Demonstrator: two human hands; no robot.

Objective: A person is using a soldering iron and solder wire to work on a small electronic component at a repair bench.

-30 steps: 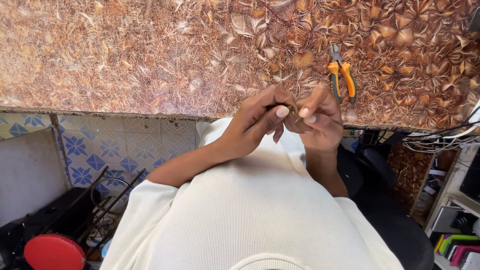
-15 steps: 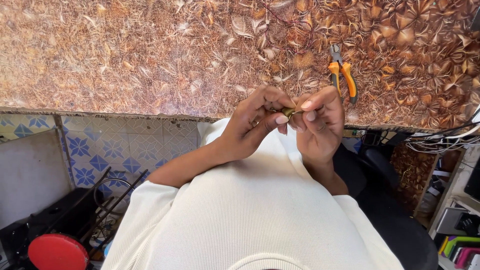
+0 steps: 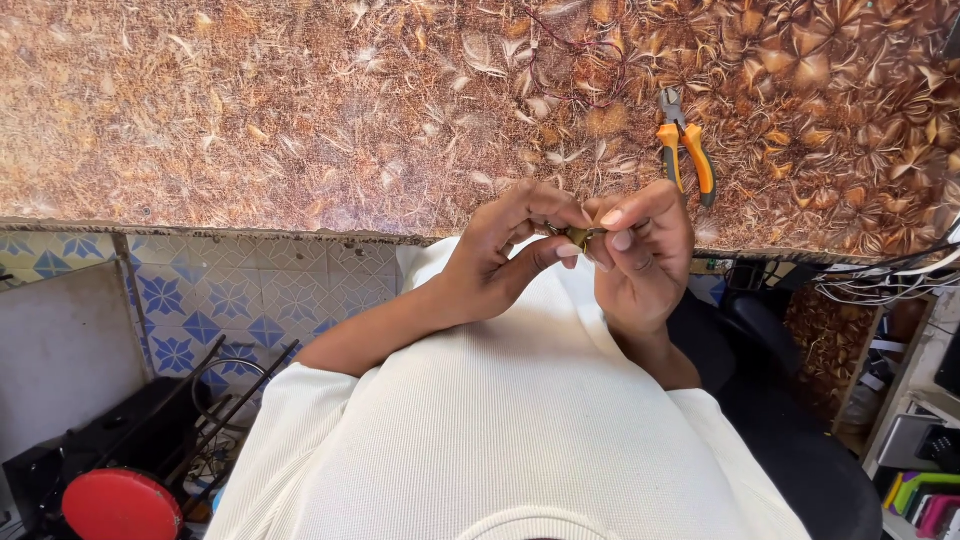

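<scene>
Both hands pinching a small brass-coloured piece at the desk's near edge

Over the desk (image 3: pixel 300 130), the left hand (image 3: pixel 500 255) and right hand (image 3: pixel 640 250) have drawn slightly apart since a second ago, exposing the small brass piece (image 3: pixel 578 236), possibly a fitting; pliers (image 3: pixel 685 150) lie far right.

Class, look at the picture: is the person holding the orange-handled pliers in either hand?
No: the pliers lie on the table, while both hands pinch a small brass piece.

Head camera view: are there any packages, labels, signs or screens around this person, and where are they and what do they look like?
No signs or screens show clearly.
Stack of flat green, pink and dark packages or folders: bottom right corner, on a pale shelf; too small to tell which.
Nothing labelled lies on the brown leaf-patterned worktop.
</scene>
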